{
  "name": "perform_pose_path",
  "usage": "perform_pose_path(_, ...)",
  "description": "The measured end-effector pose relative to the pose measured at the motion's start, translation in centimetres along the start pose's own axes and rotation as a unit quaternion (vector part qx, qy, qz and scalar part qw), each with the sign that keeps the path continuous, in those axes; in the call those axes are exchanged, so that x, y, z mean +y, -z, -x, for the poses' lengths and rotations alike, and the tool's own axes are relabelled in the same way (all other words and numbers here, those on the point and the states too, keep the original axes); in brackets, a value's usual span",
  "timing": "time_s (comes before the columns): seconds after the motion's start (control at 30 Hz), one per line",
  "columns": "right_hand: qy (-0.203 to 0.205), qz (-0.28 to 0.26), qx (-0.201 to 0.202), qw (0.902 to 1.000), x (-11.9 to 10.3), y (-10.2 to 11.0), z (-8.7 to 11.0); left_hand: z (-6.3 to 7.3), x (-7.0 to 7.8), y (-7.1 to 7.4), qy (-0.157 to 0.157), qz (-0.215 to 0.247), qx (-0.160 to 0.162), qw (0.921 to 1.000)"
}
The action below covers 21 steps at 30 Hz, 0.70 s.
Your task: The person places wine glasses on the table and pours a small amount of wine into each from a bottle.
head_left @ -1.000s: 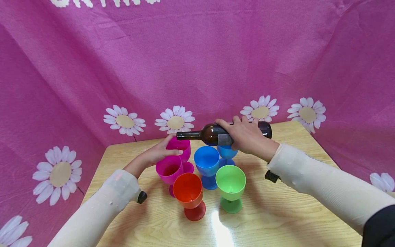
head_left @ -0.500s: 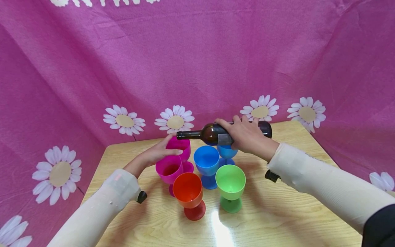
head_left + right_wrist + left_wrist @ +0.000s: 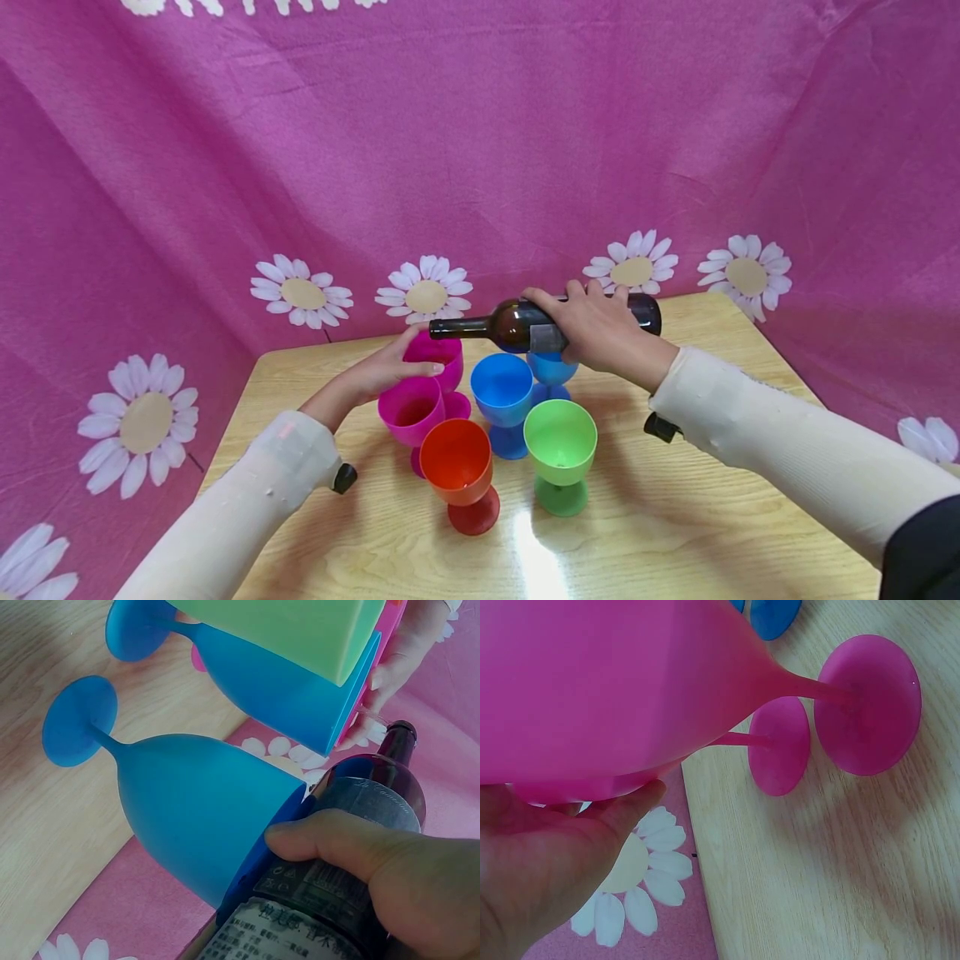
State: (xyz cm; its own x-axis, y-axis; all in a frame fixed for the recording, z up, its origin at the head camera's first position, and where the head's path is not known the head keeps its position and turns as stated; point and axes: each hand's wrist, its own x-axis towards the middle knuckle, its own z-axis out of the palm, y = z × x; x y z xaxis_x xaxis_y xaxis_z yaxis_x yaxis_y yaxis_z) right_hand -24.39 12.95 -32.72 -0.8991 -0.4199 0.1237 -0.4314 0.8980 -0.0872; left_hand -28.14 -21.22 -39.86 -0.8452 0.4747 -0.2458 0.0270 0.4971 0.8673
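My left hand (image 3: pixel 367 375) holds the far pink goblet (image 3: pixel 452 379) by the bowl, thumb on the near side. My right hand (image 3: pixel 600 329) grips a dark wine bottle (image 3: pixel 513 325) around its body, lying nearly level. Its mouth sits over the far pink goblet's rim. A thin stream (image 3: pixel 373 715) leaves the bottle mouth in the right wrist view. Just in front of the held goblet stands the near pink goblet (image 3: pixel 405 432), with red liquid inside. It fills much of the left wrist view, partly hiding the goblet my left hand (image 3: pixel 555 862) holds.
An orange-red goblet (image 3: pixel 456 487) and a green goblet (image 3: pixel 562 471) stand nearest. Behind them are a blue goblet (image 3: pixel 504 412) and another blue goblet (image 3: pixel 551 372), partly under the bottle. The wooden table (image 3: pixel 675 517) meets a pink flowered cloth (image 3: pixel 480 150).
Both hands, the bottle and the goblets stay practically in place. In the far pink goblet, a reddish patch of liquid shows slightly differently.
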Motion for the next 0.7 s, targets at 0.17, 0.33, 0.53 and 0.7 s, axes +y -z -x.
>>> perform_pose_path(0.17, 0.0, -0.001, 0.001, 1.0, 0.08, 0.01, 0.02, -0.03, 0.02, -0.02, 0.004, 0.002, 0.002, 1.0)
perform_pose_path(0.33, -0.003, -0.008, 0.002, 1.0, 0.1, -0.02, 0.08, -0.01, -0.01, -0.05, 0.008, 0.003, 0.003, 1.0)
perform_pose_path(0.53, -0.012, -0.015, 0.007, 0.9998, 0.22, -0.01, 0.22, -0.05, -0.06, -0.05, 0.003, 0.011, 0.001, 0.9999)
perform_pose_path(0.7, -0.02, -0.023, 0.009, 0.9995, 0.36, -0.02, 0.33, -0.25, -0.06, -0.04, -0.02, 0.025, -0.008, 0.9995)
